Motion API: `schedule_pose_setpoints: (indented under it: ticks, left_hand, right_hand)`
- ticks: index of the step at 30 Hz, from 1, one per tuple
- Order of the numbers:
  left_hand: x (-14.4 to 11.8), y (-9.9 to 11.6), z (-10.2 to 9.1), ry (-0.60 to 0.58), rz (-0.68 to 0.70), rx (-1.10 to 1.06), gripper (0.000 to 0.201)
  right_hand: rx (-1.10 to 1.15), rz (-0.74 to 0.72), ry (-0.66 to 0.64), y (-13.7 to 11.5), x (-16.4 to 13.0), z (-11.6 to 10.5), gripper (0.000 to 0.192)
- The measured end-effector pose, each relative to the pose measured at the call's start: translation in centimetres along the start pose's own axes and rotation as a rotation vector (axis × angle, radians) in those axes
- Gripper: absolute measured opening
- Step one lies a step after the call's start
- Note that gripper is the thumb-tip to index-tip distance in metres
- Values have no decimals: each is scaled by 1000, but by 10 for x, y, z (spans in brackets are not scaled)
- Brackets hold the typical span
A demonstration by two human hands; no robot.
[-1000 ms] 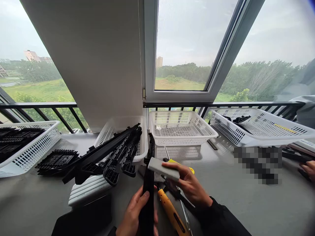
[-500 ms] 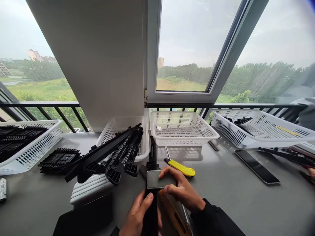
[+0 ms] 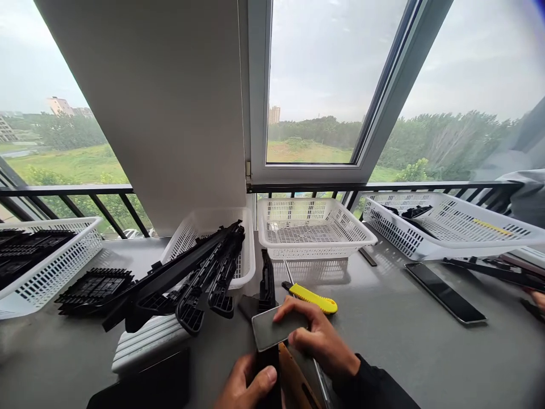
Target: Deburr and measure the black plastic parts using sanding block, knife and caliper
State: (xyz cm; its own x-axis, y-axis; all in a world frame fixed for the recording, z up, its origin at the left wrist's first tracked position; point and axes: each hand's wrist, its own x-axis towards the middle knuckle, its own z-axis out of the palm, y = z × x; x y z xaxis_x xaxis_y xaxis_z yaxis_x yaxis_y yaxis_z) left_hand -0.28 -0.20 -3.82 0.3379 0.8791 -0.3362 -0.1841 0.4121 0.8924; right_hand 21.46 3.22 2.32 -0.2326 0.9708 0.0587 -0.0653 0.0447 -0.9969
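— Black plastic, that long strip (image 3: 267, 318): where is it?

— Upright in front of me, low in the head view. My left hand (image 3: 247, 387) is closed round its lower end, thumb across the front. Its upper end rises past the grey tabletop (image 3: 383, 335) toward the baskets.

— And your right hand?

— My right hand (image 3: 317, 339) is clamped on a small grey flat block (image 3: 275, 328), fingers on its top edge and right side. The block lies flat against the strip, just above my left thumb.

— What lies near them?

— A yellow utility knife (image 3: 313, 297) lies on the tabletop just behind my right hand. An orange-handled tool (image 3: 293, 378) lies under my right wrist, partly hidden. Left of the strip, a bundle of long black parts (image 3: 200, 272) juts out of a white basket (image 3: 242, 238), over a white ribbed piece (image 3: 145, 343). Another white basket (image 3: 313, 227) stands straight ahead.

— Farther out?

— A flat black grid part (image 3: 96, 282) lies at the left, beside a white basket of black parts (image 3: 55, 267). On the right stands a wide white basket (image 3: 447, 227), with a dark flat slab (image 3: 445, 292) on the tabletop in front of it. Another person's fingers (image 3: 540, 298) show at the right edge.
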Motion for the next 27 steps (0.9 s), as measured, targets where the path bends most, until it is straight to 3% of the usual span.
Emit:
schedule_pose_setpoints:
  ticks: [2, 7, 11, 16, 20, 24, 27]
  left_hand:
    - [0, 1, 3, 42, 35, 31, 57]
    - [-6, 13, 13, 19, 10, 1, 51]
    - [-8, 22, 19, -21, 20, 38, 55]
    - [-8, 23, 22, -22, 64, 86, 57]
    - [-9, 21, 23, -84, 57, 86, 61]
    - [-9, 21, 24, -49, 28, 154, 64]
    - [-8, 18, 27, -195, -37, 139, 74]
  right_hand:
    - [45, 9, 55, 0, 1, -1, 32]
    - [31, -26, -20, -2, -3, 4, 33]
    - [119, -49, 42, -5, -6, 3, 27]
    - [97, -73, -7, -6, -6, 5, 27]
    - [32, -132, 96, -2, -6, 12, 27]
    - [-56, -149, 90, -1, -5, 14, 30]
    - [-66, -149, 230, -1, -4, 3, 29]
